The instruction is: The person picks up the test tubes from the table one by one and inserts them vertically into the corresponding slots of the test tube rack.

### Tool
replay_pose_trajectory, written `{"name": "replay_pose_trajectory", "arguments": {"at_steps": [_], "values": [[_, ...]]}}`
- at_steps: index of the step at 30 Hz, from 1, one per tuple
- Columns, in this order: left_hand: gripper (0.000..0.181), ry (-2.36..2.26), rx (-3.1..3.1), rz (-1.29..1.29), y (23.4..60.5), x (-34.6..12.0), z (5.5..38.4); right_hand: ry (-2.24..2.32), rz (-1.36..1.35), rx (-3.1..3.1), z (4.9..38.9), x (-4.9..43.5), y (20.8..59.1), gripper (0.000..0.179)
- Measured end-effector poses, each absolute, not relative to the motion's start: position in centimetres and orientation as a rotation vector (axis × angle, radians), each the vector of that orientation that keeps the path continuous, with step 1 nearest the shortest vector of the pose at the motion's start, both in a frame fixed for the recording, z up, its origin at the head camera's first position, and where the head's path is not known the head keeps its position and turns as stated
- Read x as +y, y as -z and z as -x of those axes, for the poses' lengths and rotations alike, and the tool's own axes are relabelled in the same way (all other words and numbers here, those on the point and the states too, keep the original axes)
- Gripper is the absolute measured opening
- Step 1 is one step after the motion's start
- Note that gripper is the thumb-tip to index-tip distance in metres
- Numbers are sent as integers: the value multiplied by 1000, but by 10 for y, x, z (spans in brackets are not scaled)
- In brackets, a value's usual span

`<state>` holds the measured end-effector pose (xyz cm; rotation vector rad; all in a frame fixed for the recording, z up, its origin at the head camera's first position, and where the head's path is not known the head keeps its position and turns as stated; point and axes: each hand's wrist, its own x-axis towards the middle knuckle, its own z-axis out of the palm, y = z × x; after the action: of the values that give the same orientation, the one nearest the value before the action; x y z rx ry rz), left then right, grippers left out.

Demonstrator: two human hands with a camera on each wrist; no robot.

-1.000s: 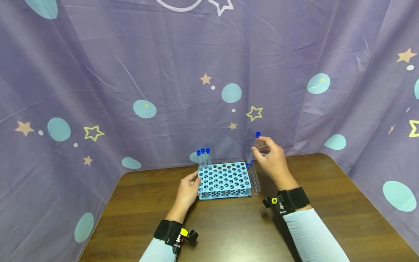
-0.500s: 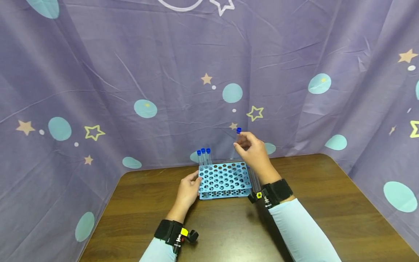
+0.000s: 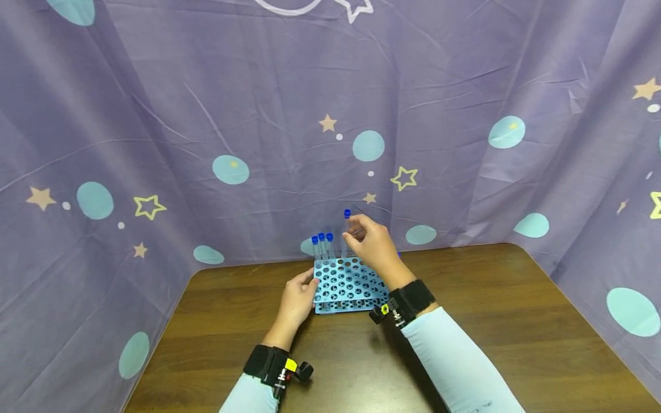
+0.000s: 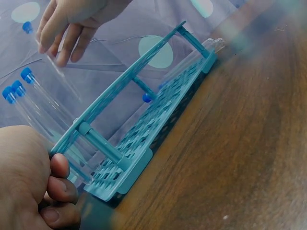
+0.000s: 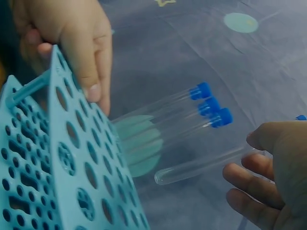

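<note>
My left hand (image 3: 298, 302) grips the left end of a light-blue test tube rack (image 3: 338, 285), thumb on its top plate. Three clear test tubes with blue caps (image 5: 209, 106) stand side by side in the back row at that end. My right hand (image 3: 376, 246) pinches another blue-capped test tube (image 5: 204, 165) below its cap, between thumb and fingers. This tube's rounded bottom end hangs just above the rack's back row, to the right of the standing three. In the right wrist view a gap shows between that end and the top plate.
Loose clear tubes (image 4: 184, 64) lie beyond the rack's right end, mostly hidden by my right hand in the head view. The rack stands on a brown wooden table (image 3: 227, 327). A purple patterned curtain (image 3: 289, 201) hangs right behind the table's back edge.
My right hand has carried the held test tube leftward, from beside the rack's right end to over its back row, and lower at the end. My left hand stays on the rack.
</note>
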<state>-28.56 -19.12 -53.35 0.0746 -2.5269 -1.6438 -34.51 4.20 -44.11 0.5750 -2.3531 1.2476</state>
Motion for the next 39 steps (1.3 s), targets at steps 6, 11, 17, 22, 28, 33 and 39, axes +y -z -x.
{"name": "replay_pose_trajectory", "arguments": {"at_steps": [6,11,17,22,28,33,39], "values": [[47,1628,-2540,-65,535,-192,285,-1232,-584,-2392,347,33,447,39],[47,1613,-2543,-50,536,-193,286,-1213,-613,-2420,350,29,452,41],[47,1617,-2540,-49,536,-193,285,-1160,-613,-2486,350,26,459,40],[47,1613,-2536,-44,536,-192,286,-1123,-604,-2497,351,24,462,39],[47,1631,-2531,-50,536,-193,287,-1089,-594,-2519,350,23,467,39],[47,1641,-2522,-47,535,-193,287,-1078,-607,-2529,351,22,472,40],[48,1633,-2539,-54,536,-193,288,-1062,-588,-2554,350,20,477,38]]}}
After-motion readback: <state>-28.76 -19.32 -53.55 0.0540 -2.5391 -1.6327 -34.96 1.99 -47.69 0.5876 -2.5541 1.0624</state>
